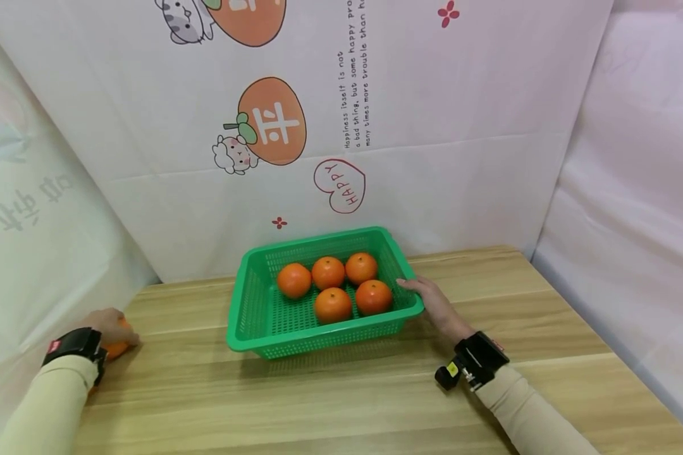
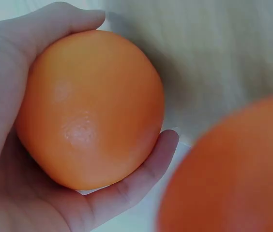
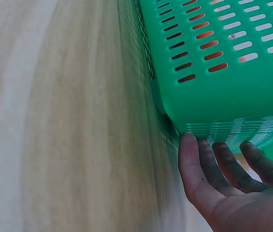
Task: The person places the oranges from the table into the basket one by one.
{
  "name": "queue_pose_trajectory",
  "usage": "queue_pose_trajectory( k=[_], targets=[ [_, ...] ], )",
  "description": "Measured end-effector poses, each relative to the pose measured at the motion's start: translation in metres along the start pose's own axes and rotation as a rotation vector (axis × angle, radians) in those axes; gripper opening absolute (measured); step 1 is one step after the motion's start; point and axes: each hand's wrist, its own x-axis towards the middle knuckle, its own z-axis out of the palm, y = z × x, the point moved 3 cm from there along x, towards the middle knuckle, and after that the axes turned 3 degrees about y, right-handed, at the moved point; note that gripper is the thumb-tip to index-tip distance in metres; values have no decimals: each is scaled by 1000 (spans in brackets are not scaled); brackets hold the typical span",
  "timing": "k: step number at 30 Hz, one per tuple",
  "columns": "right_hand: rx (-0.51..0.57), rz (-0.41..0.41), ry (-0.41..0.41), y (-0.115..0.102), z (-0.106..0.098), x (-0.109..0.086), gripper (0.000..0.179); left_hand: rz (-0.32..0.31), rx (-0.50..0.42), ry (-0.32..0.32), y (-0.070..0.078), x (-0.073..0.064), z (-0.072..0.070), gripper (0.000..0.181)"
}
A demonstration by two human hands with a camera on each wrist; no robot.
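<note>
At the table's left edge my left hand [image 1: 107, 325] grips an orange [image 1: 117, 346]. The left wrist view shows the thumb and fingers [image 2: 127, 193] curved round this orange [image 2: 90, 111]. A second, blurred orange [image 2: 238, 179] is close by at the lower right there; in the head view my wrist mostly hides it. My right hand [image 1: 437, 306] holds the right side of a green plastic basket [image 1: 324, 333], thumb over the rim. In the right wrist view the fingertips [image 3: 189, 145] touch the basket's outer wall [image 3: 214, 101]. Several oranges [image 1: 332, 306] lie inside the basket, mostly toward its right.
The wooden table [image 1: 250, 404] carries the basket near its back edge. Printed white cloth [image 1: 432, 189] hangs behind the table, with more white cloth on the left and right sides.
</note>
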Motion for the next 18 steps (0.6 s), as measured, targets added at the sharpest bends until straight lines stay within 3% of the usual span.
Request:
queue_pose_trajectory(
  k=[5,11,18],
  targets=[
    [-8,7,-9,1,-1,0,63,42,15,18,17,7,-6,75],
    [-5,1,-17,0,-2,-1,63,76,37,27,40,21,-15,78],
    [-1,-12,-20,0,-1,-1,61,127,76,39,85,25,-27,75]
  ],
)
